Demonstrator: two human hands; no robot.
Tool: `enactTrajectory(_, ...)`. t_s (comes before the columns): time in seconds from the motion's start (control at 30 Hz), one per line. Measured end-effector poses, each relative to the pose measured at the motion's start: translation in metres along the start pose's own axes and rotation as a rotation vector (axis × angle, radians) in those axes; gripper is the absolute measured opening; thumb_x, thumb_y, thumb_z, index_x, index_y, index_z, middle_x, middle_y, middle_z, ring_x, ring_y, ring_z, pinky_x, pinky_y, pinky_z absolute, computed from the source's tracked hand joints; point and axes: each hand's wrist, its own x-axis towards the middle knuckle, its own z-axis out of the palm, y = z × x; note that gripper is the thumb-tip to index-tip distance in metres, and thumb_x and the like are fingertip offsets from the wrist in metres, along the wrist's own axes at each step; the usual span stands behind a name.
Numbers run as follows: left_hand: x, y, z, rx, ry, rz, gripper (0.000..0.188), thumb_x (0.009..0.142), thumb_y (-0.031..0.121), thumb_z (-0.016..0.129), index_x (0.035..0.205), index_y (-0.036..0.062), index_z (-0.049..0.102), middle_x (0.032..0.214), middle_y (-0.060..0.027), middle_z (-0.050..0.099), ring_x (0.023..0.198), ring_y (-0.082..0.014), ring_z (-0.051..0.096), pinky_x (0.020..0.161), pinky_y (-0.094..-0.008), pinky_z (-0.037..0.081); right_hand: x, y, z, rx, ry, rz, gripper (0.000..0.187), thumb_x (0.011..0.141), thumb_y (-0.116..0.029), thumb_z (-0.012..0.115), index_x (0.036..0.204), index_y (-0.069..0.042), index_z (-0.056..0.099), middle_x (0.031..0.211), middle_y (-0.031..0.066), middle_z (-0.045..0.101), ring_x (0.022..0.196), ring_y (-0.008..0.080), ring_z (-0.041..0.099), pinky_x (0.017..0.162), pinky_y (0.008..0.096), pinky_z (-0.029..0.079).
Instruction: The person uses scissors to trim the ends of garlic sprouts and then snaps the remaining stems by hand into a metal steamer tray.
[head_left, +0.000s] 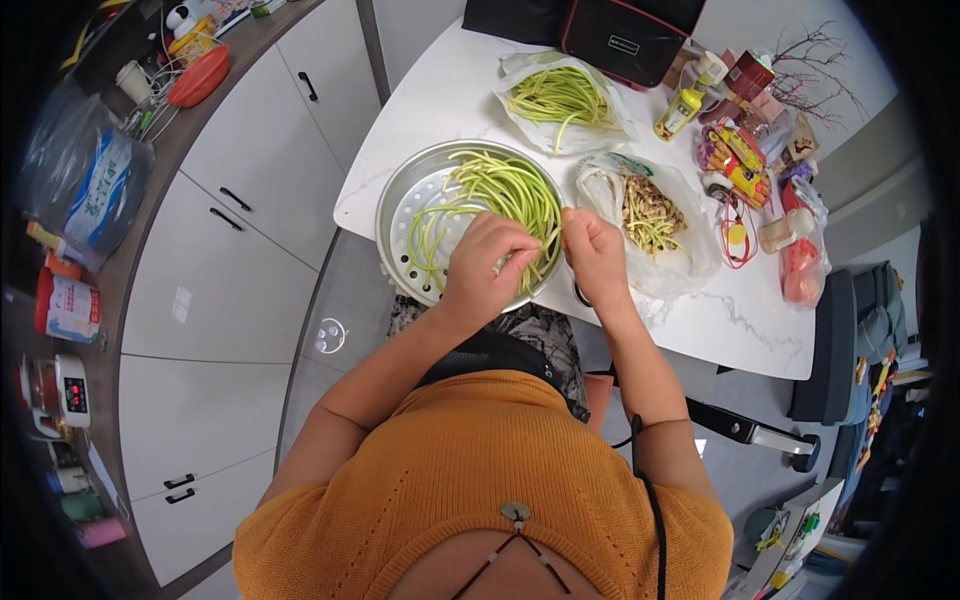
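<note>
Over the right rim of a round perforated metal steamer pan [402, 212], my two hands work close together. My left hand [490, 268] is closed, its thumb and finger pinching a garlic scape near the tip. My right hand [595, 250] is curled shut just beside it, at the same scape; most of that is hidden by the fingers. A heap of long green garlic scapes [510, 195] fills the right side of the pan. Behind it, an open plastic bag holds more garlic scapes [562, 98]. Right of my right hand, another bag contains pale brownish trimmings [650, 212].
The white marbled table [740, 325] carries a yellow-capped bottle [680, 112], snack packages [735, 160] and a dark red-trimmed bag [630, 42]. To the left runs a cabinet [215, 270] with a big water jug [95, 190] and a red basket [200, 78] on top.
</note>
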Motion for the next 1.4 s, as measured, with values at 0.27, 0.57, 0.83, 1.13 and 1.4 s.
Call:
enactTrajectory(0.27,0.001,-0.013,-0.005,0.043,0.06,-0.132,0.012,0.074,-0.005,0.063,0.084,0.0002,0.06,0.084,-0.0082,0.059,0.076,-0.0193,0.056,0.068,-0.0275,0.046,-0.019,0.002,0.011,-0.15,-0.143,-0.021,0.035,0.091,-0.022,0.05,0.063,0.0,0.048,0.05,0.0082,0.042,0.046,0.0116,0.036,0.046,0.0292,0.034)
enactTrajectory(0.57,0.001,-0.013,-0.005,-0.007,-0.184,-0.276,0.011,0.076,-0.002,0.064,0.087,-0.0009,0.061,0.083,-0.0084,0.059,0.075,-0.0166,0.057,0.067,-0.0252,0.047,-0.003,-0.001,-0.014,0.397,-0.114,0.24,0.033,0.094,-0.031,0.048,0.069,-0.009,0.049,0.057,-0.0052,0.042,0.046,0.003,0.032,0.042,0.0179,0.024)
enactTrajectory(0.83,-0.002,-0.02,0.008,0.088,-0.275,-0.257,0.011,0.079,0.001,0.062,0.09,-0.0005,0.06,0.079,-0.0084,0.058,0.068,-0.0164,0.056,0.064,-0.0244,0.047,-0.015,0.029,-0.048,0.269,-0.019,0.284,0.031,0.094,-0.03,0.047,0.077,-0.006,0.057,0.06,-0.0022,0.05,0.046,0.0044,0.038,0.042,0.0184,0.029)
enactTrajectory(1.13,0.005,-0.034,0.019,-0.508,-0.257,-0.757,0.012,0.088,0.004,0.052,0.099,-0.0017,0.055,0.079,-0.0026,0.056,0.067,-0.0069,0.054,0.062,-0.0211,0.047,-0.051,0.057,-0.059,-0.968,0.026,-0.203,0.033,0.072,-0.013,0.068,0.103,-0.007,0.058,0.091,0.0109,0.06,0.073,0.0271,0.059,0.064,0.0358,0.048)
enactTrajectory(1.4,0.012,-0.033,0.019,-0.657,-0.247,-0.934,0.013,0.089,0.009,0.053,0.1,0.0009,0.054,0.083,-0.0059,0.061,0.065,-0.0081,0.055,0.058,-0.0202,0.045,-0.046,0.053,-0.05,-1.22,-0.053,-0.053,0.054,0.068,-0.025,0.072,0.115,-0.011,0.05,0.087,0.0114,0.057,0.071,0.0265,0.06,0.062,0.0371,0.048)
